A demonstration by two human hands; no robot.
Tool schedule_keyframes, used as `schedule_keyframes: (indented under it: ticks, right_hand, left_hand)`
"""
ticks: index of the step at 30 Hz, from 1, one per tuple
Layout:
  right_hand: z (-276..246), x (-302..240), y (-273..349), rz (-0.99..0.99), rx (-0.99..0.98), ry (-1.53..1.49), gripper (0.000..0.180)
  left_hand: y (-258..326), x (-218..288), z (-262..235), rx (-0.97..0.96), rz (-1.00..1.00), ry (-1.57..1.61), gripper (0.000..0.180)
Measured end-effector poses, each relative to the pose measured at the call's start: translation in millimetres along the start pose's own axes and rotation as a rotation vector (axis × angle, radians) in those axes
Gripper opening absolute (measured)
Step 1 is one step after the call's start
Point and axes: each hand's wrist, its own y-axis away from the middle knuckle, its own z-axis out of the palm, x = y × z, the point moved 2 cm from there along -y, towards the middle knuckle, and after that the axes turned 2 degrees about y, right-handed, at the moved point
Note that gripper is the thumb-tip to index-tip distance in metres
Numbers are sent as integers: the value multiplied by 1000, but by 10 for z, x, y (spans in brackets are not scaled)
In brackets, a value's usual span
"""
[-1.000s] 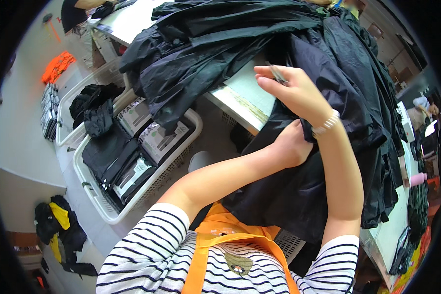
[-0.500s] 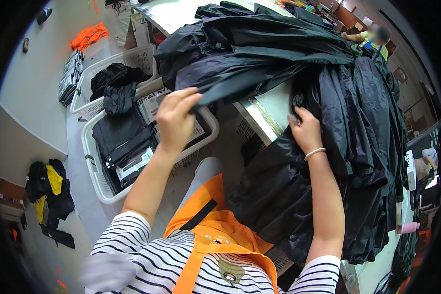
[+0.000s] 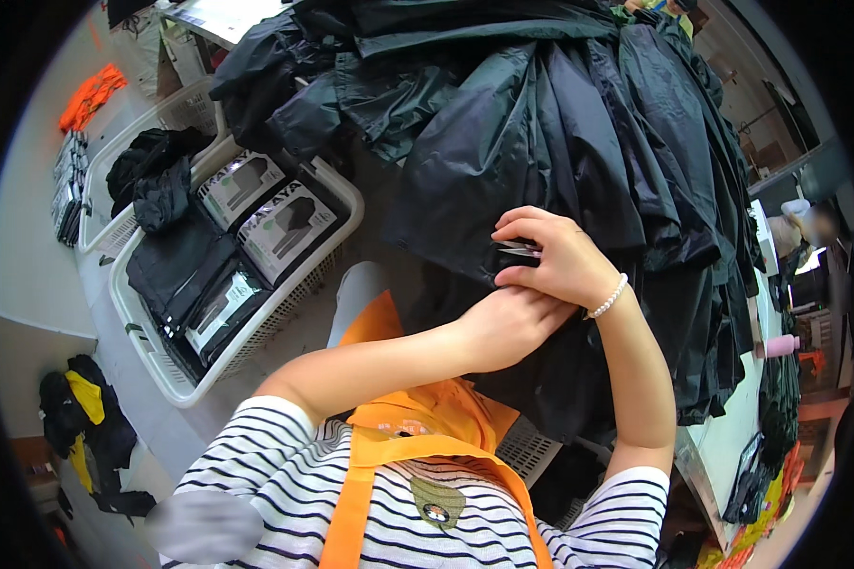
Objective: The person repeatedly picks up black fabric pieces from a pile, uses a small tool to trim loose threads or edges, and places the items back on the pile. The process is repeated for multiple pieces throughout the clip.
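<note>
A heap of shiny black garments (image 3: 474, 142) covers the table and hangs down its front. My right hand (image 3: 565, 261) is curled around small metal snips (image 3: 519, 250), whose pointed blades stick out between thumb and fingers. Crossing in front of me, my left hand (image 3: 505, 327) lies just under the right one, against the black cloth. Its fingers are bent and pressed together; the fingertips, and whatever they hold, are hidden by the right hand and the cloth.
To the left, a white basket (image 3: 289, 313) holds folded black garments and packaged ones (image 3: 289, 228). Behind it another white basket (image 3: 90, 204) holds black cloth. Black and yellow clothing (image 3: 90, 417) lies on the floor. A pink bottle (image 3: 780, 345) is at the right.
My left hand has left the cloth at upper left and come across to the right hand. The left part of the heap has dropped over the table edge. Snip blades now show in the right hand.
</note>
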Motion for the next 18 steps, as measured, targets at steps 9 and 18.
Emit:
schedule_keyframes:
  ticks: [9, 18]
  right_hand:
    - [95, 261, 38, 59, 172, -375, 22]
    - [70, -171, 193, 4, 421, -150, 16]
  left_hand:
    - [534, -905, -650, 108, -160, -36, 32]
    - [86, -995, -938, 92, -617, 617, 17]
